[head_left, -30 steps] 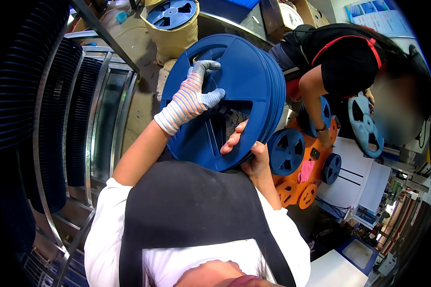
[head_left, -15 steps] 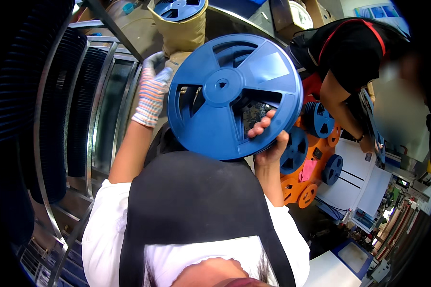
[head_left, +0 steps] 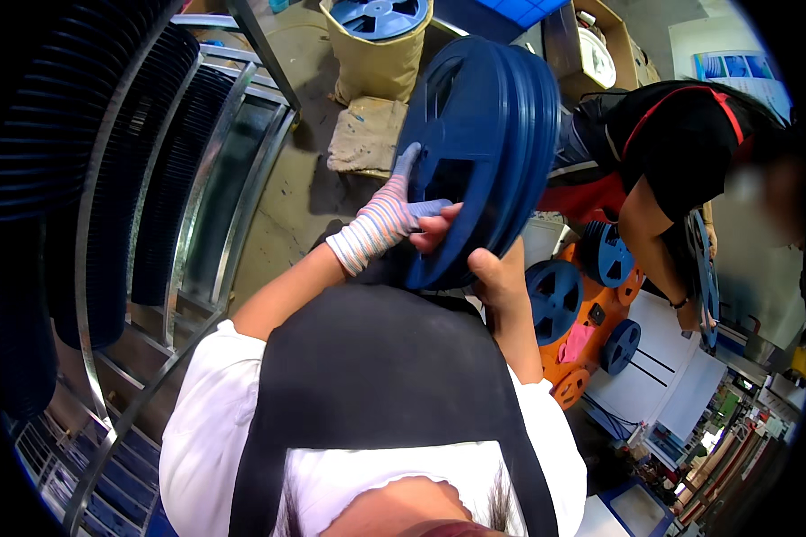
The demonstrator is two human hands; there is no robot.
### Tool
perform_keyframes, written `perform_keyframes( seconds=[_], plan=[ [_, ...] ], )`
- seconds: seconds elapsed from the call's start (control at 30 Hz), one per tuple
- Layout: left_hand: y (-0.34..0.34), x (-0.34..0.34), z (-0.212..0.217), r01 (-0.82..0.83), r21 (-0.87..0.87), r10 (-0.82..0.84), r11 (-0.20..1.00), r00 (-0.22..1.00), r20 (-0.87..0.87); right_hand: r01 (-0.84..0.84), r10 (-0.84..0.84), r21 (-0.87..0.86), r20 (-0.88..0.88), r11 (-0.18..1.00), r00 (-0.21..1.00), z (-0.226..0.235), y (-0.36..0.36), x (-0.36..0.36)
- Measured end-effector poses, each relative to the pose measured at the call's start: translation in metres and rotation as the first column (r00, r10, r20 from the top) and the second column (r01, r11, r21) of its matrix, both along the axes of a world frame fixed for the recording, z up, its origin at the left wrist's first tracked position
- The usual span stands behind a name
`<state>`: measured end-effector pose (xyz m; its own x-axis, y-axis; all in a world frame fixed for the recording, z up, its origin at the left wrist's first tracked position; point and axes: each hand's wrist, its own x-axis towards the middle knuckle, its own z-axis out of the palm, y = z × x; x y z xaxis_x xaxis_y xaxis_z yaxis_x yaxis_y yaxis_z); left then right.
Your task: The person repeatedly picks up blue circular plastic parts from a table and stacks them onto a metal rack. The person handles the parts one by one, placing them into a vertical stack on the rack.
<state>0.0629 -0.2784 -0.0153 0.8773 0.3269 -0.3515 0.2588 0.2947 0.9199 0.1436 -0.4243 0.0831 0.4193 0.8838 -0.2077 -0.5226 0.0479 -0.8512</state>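
A stack of several blue plastic reels (head_left: 457,134) hangs tilted in front of me, its spoked face turned to the left and its stacked rims to the right. My right hand (head_left: 500,273) is bare and closed on the lower part of the stack. Its thumb lies at the outer rim and its fingertips come through an opening in the face. My left hand (head_left: 381,219), in a striped knit glove with grey-blue fingertips, is at the left face. Its thumb and a finger are stretched apart, close to the hub and my right fingertips.
Metal racks (head_left: 233,170) with dark reels stand at left. Ahead are a tan sack (head_left: 381,67) holding blue reels and a low cloth-covered stool (head_left: 364,134). At right, a co-worker (head_left: 667,161) bends by an orange surface (head_left: 571,380) with blue reels (head_left: 553,300) and a white table (head_left: 618,389).
The reel stack has turned from facing me to nearly edge-on, its face now toward the left. My left hand has moved right from beside it to its face. The view has shifted.
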Motion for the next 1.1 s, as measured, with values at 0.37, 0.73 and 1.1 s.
perform_keyframes(
  seconds=[0.37,0.73,1.1],
  plan=[
    [0.064,-0.047,-0.01,0.326,-0.827,0.469,0.458,0.701,0.537,0.517,-0.517,-0.158,0.041,0.841,0.855,-0.023,-0.032,0.042],
    [0.058,-0.051,-0.014,0.299,-0.874,0.513,0.382,0.718,0.47,0.455,-0.454,0.011,0.08,0.891,0.887,-0.019,-0.065,0.058],
    [0.038,-0.04,0.015,0.154,-0.823,0.213,0.547,0.925,0.315,0.487,-0.402,-0.205,0.348,0.849,0.847,-0.046,0.037,0.031]
  ],
)
